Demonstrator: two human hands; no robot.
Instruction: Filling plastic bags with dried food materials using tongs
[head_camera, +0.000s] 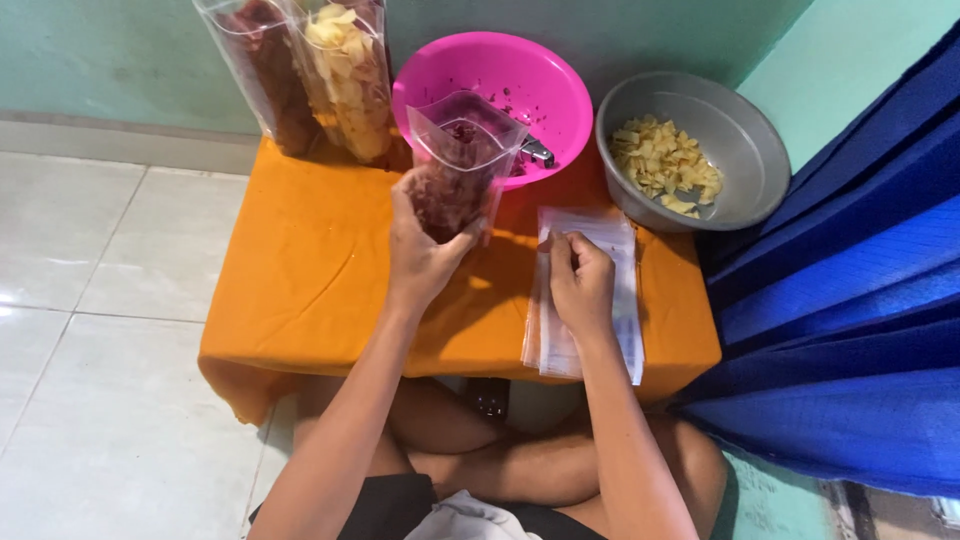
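A: Bottom centre of the frame, we note crossed legs (500, 460) under the low table, the person seated on the pale tiled floor (90, 300).

B: Just above, we log the right hand (582, 285), lower right of centre, lying on a stack of empty clear pouches (620, 300). Fingers curled together, tips pressing the top sheet; we cannot tell whether it pinches one.

A: Agreed. Left hand (425, 255), centre frame, is clamped around a clear pouch of dark red chips (458, 170), held upright with its mouth open, standing on the orange tablecloth (310, 270).

B: Right behind that pouch, upper centre, we see the pink basin (500, 70), with red crumbs and a metal scoop (537, 152) at its near rim.

A: Upper right, a grey metal bowl (740, 140) holds pale yellow chips (665, 165); its edge touches the pouch stack.

B: Upper left, two filled pouches stand against the green wall: one dark red (265, 75), one yellow (350, 80), side by side and touching.

A: Right edge, blue cloth (850, 300) hangs beside the table.
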